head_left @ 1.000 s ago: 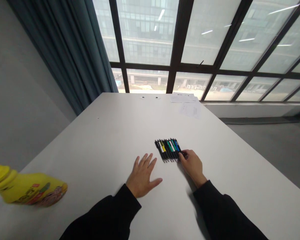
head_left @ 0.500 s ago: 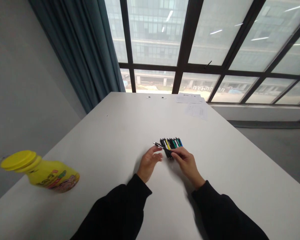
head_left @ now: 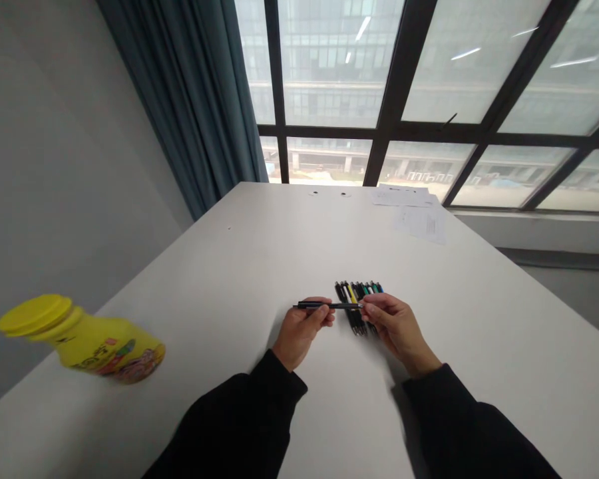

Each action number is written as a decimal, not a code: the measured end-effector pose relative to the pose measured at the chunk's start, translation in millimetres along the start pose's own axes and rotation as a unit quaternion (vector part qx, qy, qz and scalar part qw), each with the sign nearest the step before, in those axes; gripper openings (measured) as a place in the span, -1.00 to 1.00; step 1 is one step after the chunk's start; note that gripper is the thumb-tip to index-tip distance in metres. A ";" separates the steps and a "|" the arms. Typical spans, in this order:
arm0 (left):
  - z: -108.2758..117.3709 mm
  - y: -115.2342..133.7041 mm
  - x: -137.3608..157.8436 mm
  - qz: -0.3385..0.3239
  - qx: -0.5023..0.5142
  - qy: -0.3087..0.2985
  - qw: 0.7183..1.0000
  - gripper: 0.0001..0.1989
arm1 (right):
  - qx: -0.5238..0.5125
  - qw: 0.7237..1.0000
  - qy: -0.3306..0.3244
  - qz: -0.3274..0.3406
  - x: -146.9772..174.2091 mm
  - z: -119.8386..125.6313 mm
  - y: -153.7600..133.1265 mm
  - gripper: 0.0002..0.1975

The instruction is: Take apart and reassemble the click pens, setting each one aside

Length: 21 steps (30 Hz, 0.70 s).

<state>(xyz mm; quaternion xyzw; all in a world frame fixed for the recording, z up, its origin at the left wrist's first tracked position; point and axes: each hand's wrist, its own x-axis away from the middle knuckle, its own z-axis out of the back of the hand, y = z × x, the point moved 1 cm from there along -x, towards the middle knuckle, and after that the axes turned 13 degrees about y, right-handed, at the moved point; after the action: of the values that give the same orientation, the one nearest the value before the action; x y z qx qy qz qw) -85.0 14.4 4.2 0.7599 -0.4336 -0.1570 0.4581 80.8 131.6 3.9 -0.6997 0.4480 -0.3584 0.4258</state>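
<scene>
Slim black pen (head_left: 341, 306) was held level above a smooth white table (head_left: 204, 286)

The pen had a dark, straight barrel, a narrow stub at its left end and a paler, shiny right end. The bare left hand (head_left: 298, 334) was clamped on the left part of the barrel, thumb on top. The bare right hand (head_left: 398, 330) had its fingertips closed on the shiny end. Seen from the head, the pen crossed in front of a side-by-side row of black pens with white, yellow, green and blue parts (head_left: 355, 322), lying on the table. A yellow bottle with a broad yellow lid (head_left: 87, 342) stood well apart at left; thin white paper sheets (head_left: 404, 196) lay at the far edge.
</scene>
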 end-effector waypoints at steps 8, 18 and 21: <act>0.1 -4.5 3.0 0.003 -0.039 -0.038 0.999 -0.65 | 0.041 0.998 -0.027 0.031 16.7 -2.2 0.0 -0.76; 3.5 7.8 -6.2 -0.064 -0.022 0.022 0.997 -0.71 | 0.042 0.997 0.019 0.057 5.3 19.6 -12.0 -0.72; 5.0 7.2 -6.2 -0.063 -0.049 0.018 0.997 -0.72 | 0.023 0.998 0.034 0.047 4.8 23.3 -12.6 -0.71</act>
<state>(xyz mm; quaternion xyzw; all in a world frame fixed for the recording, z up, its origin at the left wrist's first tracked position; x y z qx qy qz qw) -95.5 15.2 6.5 0.7650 -0.3682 -0.1930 0.4919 107.1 136.5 7.2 -0.6553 0.4864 -0.3721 0.4423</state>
